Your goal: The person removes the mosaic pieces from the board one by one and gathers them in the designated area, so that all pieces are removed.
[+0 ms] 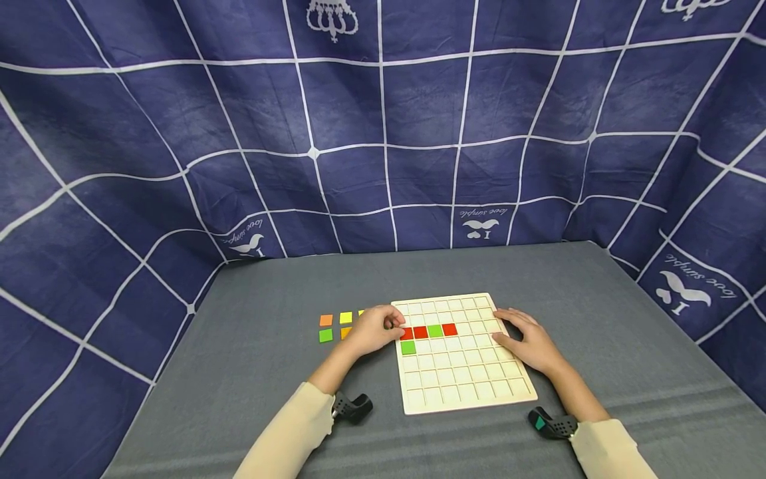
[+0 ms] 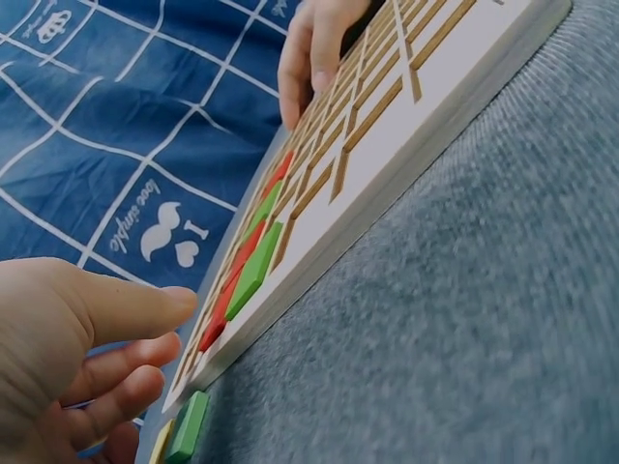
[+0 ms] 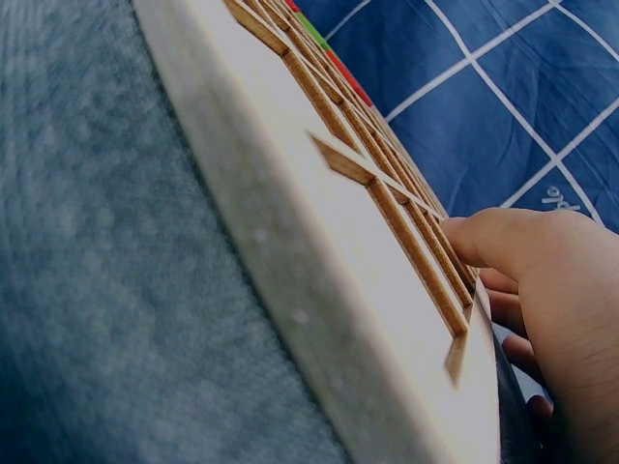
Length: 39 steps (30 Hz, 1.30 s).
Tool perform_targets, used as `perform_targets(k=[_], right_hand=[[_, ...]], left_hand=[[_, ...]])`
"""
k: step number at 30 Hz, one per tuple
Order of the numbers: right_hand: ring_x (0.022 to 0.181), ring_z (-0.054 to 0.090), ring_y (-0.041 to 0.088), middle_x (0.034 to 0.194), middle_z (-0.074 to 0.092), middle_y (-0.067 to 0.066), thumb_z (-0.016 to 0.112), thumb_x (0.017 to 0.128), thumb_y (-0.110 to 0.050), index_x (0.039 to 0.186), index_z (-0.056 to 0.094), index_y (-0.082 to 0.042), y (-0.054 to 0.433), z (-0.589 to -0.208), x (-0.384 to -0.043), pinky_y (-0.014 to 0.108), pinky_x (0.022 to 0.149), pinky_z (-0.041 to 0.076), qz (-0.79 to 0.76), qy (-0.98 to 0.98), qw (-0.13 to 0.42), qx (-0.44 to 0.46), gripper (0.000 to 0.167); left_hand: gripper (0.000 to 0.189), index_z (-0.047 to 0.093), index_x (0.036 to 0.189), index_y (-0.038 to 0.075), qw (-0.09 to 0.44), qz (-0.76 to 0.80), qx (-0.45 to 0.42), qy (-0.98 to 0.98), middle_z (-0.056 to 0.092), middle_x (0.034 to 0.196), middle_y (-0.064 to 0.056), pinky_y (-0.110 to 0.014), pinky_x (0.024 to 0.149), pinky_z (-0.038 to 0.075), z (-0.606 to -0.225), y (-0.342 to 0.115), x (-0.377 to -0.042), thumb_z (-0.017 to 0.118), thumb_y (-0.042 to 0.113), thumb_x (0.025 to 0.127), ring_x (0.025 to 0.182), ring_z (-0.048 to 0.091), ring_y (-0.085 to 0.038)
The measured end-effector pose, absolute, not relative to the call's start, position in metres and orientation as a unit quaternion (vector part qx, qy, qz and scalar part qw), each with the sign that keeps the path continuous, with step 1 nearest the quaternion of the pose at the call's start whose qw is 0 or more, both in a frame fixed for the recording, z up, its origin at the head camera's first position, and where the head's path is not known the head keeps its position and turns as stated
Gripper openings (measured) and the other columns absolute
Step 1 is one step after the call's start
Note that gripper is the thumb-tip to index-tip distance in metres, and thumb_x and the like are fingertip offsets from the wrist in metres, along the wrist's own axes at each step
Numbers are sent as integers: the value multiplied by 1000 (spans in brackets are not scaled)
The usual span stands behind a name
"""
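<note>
A pale wooden grid board (image 1: 467, 394) lies on the grey cloth. One row holds red, red, green and red square tiles, the leftmost red tile (image 1: 407, 333) sitting by the board's left edge. A green tile (image 1: 408, 347) fills the cell below it. My left hand (image 1: 374, 330) hovers at that leftmost red tile; the left wrist view shows thumb and fingers apart, with nothing between them. Along the board's right edge rests my right hand (image 1: 529, 341), its thumb (image 3: 474, 237) touching the grid side and its other fingers partly hidden behind it.
Left of the board lie loose tiles: an orange one (image 1: 326, 320), a yellow one (image 1: 346, 318), a green one (image 1: 326, 335) and others partly covered by my left hand. A blue checked curtain (image 1: 419, 179) hangs behind the grey surface (image 1: 269, 293).
</note>
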State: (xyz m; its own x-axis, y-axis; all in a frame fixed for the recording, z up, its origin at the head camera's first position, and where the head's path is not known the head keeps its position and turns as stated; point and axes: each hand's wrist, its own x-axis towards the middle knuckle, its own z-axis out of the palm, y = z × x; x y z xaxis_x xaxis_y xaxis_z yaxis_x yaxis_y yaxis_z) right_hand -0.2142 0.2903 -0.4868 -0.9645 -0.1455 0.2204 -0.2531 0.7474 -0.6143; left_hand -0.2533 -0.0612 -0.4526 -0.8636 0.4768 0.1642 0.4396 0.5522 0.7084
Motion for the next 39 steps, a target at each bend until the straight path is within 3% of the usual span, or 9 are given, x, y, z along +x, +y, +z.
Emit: perform_targets(k=[25,39], right_hand=[[134,33,46,141,46,26,67,92,-35,135,56,-4,291,-488,-214,65,102,25,339,-930,89,113,54],[135,32,45,142,45,25,68,92,-35,136,55,-4,292,-490,-216,65,103,25,339,-931,78,109,56]], left_hand=[[11,72,91,12,15,320,284,904,59,84,4,-27,72,45,-456,-49,-257,78,16,83,78,53,-11],[7,67,86,11,27,362,274,891,58,75,6,-24,64,44,-453,-47,-259,74,11,85,68,52,-8]])
